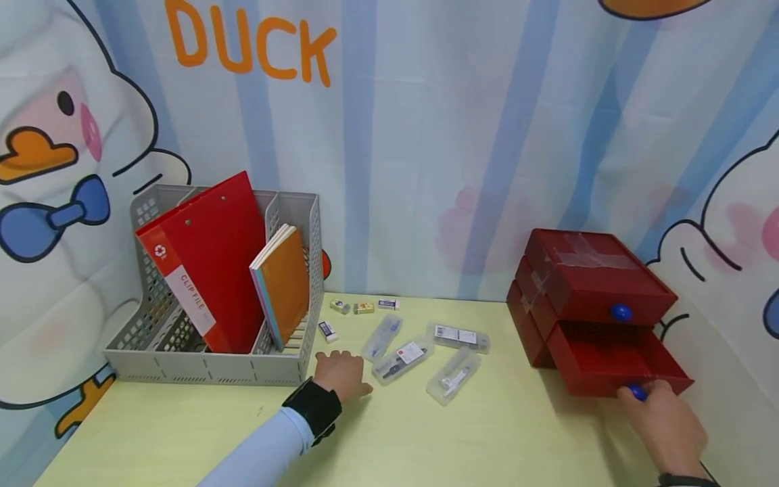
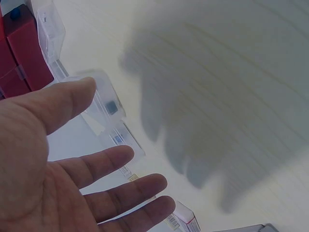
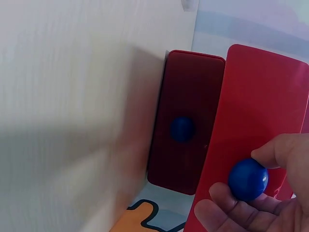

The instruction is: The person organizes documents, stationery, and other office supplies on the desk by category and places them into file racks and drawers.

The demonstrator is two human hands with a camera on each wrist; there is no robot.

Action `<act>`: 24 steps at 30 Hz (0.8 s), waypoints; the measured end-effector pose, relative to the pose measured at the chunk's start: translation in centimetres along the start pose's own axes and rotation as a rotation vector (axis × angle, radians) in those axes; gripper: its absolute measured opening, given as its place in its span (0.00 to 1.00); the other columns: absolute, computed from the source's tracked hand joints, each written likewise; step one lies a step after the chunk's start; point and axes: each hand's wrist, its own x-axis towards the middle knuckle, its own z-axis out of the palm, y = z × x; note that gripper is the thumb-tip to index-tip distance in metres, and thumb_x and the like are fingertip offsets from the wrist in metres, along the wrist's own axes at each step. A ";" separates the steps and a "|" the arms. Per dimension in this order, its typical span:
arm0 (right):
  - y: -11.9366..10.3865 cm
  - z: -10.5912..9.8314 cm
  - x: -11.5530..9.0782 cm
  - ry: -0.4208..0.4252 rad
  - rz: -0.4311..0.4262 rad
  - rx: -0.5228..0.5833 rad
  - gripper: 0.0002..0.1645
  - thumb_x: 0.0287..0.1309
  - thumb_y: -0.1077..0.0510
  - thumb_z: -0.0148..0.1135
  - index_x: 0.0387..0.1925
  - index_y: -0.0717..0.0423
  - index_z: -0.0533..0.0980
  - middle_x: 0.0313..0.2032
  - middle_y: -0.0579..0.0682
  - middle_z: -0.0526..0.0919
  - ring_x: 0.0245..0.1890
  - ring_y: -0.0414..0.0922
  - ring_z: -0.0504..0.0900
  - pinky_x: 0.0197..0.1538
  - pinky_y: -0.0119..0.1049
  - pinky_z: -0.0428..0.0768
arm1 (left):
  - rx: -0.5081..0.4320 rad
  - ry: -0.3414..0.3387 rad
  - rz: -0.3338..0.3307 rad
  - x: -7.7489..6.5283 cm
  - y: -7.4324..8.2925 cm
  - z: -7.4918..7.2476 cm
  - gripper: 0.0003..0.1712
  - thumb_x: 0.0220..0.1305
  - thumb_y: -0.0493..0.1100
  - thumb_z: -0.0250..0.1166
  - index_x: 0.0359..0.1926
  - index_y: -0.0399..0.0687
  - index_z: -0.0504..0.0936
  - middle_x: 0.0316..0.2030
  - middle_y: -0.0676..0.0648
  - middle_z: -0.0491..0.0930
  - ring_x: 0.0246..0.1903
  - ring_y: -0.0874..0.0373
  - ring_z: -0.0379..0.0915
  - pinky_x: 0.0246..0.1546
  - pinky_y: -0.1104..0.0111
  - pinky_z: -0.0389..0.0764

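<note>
My right hand (image 1: pixel 669 426) pinches the round blue knob (image 3: pixel 247 179) of the middle drawer (image 1: pixel 627 365) between thumb and fingers. That red drawer is pulled well out of its three-tier chest (image 1: pixel 602 270), and its visible inside is bare. A lower drawer (image 3: pixel 169 159) with its own blue knob stays pushed in. My left hand (image 1: pixel 341 375) hovers over the table with spread, relaxed fingers and holds nothing. Just beyond it lie several clear plastic pencil cases (image 1: pixel 404 360), some with pens inside. Several small erasers (image 1: pixel 328 331) lie behind that hand, beside the grey organizer.
On the left stands a grey perforated organizer (image 1: pixel 207 368) with a red clip file (image 1: pixel 213 264) and some notebooks (image 1: pixel 289 284) leaning in it. A duck-print curtain (image 1: pixel 414 135) hangs behind the pale yellow table (image 1: pixel 475 439).
</note>
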 end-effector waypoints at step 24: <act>-0.8 -0.9 -2.5 0.082 0.021 -0.042 0.48 0.64 0.37 0.58 0.64 0.74 0.58 0.53 0.78 0.65 0.48 0.71 0.70 0.38 0.64 0.75 | -0.016 0.049 0.019 0.7 -0.5 -0.2 0.25 0.56 0.59 0.73 0.40 0.41 0.84 0.34 0.41 0.80 0.40 0.43 0.76 0.48 0.43 0.72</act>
